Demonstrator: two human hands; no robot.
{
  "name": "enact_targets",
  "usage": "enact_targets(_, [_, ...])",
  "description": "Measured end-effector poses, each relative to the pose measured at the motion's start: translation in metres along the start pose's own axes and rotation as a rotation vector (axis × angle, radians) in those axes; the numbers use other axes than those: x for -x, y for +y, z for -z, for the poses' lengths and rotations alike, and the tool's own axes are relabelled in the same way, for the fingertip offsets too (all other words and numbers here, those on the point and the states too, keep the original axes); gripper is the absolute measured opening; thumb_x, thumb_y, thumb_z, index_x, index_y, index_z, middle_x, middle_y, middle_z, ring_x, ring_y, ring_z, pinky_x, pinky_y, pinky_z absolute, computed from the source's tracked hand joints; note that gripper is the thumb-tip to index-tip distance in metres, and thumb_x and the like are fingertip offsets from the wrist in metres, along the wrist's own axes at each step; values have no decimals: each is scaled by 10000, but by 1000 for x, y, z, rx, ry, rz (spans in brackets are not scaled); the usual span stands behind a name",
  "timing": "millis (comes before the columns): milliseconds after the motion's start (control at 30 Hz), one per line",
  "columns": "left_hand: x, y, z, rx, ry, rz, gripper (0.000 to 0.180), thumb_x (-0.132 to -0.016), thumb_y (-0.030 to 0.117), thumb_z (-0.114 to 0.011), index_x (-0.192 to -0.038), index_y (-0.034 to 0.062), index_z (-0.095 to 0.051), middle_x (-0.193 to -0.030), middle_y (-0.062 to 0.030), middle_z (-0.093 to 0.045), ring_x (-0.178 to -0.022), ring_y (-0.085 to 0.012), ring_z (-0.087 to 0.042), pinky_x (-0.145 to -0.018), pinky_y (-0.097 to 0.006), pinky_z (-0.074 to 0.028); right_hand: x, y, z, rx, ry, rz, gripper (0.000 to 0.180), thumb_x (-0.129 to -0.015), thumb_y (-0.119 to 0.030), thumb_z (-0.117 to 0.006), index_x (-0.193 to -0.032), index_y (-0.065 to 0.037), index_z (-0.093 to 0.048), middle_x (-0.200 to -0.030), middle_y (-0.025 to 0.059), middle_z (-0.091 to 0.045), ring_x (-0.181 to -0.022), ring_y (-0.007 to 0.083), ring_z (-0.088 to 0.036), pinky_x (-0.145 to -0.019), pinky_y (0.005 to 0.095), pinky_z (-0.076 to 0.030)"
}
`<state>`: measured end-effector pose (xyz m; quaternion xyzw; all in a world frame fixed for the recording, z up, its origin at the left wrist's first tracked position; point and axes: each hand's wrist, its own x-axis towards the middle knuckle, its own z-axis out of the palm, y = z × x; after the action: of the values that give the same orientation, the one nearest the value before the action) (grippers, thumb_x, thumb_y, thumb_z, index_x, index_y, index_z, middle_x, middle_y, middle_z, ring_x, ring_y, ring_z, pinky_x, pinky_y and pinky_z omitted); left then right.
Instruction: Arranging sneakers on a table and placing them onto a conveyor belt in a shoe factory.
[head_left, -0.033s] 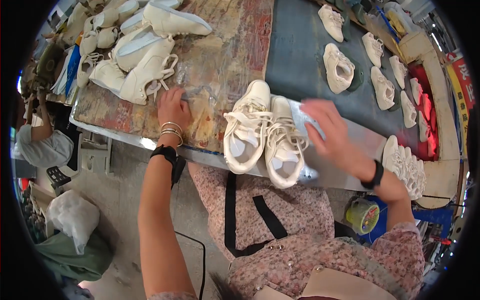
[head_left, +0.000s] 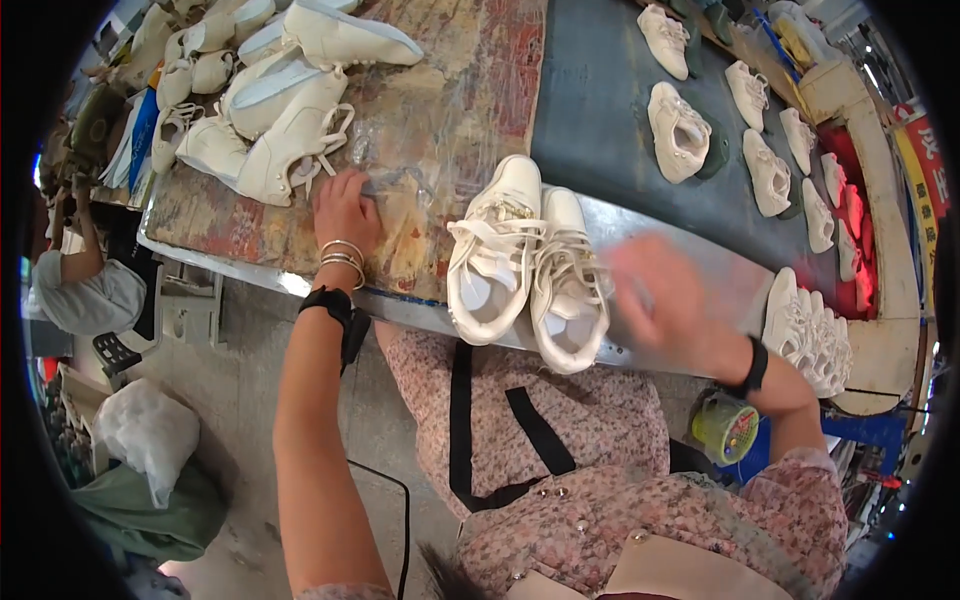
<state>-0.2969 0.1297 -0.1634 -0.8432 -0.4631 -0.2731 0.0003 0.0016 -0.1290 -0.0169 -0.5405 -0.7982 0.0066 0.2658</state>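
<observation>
Two cream lace-up sneakers stand side by side at the table's front edge, toes pointing away from me. The left sneaker (head_left: 497, 255) is set slightly farther back than the right sneaker (head_left: 571, 285), and their laces are threaded. Just right of the pair, my right hand (head_left: 660, 290) is smeared by motion; its fingers cannot be made out, nor whether they touch the shoe. On the worn tabletop, well left of the pair, rests my left hand (head_left: 346, 212), with fingers laid on the surface and nothing held. Beyond it lies a heap of cream shoes (head_left: 283, 130).
A dark conveyor belt (head_left: 610, 130) carries several cream sneakers toward a red-lit opening (head_left: 855, 240) at right. More sneakers (head_left: 800, 335) stand in a row at the right edge. Below are a yellow-green basket (head_left: 724, 428) and a white plastic bag (head_left: 148, 435). A co-worker (head_left: 85, 285) sits at far left.
My right hand has come slightly nearer to me, down along the right sneaker's side. My left hand and the pair of sneakers stay in place.
</observation>
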Motion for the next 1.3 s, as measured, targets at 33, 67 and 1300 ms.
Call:
enact_targets(33, [1, 0, 3, -4, -15, -3, 277, -754, 79, -554, -1026, 100, -602, -1162, -52, -588, -1106, -292, -513, -942, -419, -395, 10, -27, 1, -11, -56, 63, 602, -797, -226, -702, -1339, -90, -479, -900, 119, -609, -715, 273, -605, -594, 400, -498])
enact_targets(67, [-2, 3, 5, -17, -14, -7, 277, -750, 75, -556, -1022, 99, -604, -1160, -57, -593, -1093, -296, -520, -934, -418, -405, 10, -54, 0, 28, -180, 25, 639, -802, -255, -703, -1367, -97, -449, -829, 112, -592, -648, 243, -578, -549, 377, -478])
enact_targets(1300, [1, 26, 13, -226, -271, -76, 363, -917, 137, -482, -1247, -12, -515, -1169, -233, -580, -1071, -335, -559, -911, -364, -462, 377, 124, 374, 248, -167, -1171, 885, -685, -640, -704, -1294, -24, -523, -1206, 201, -607, -1130, 308, -573, -964, 377, -429])
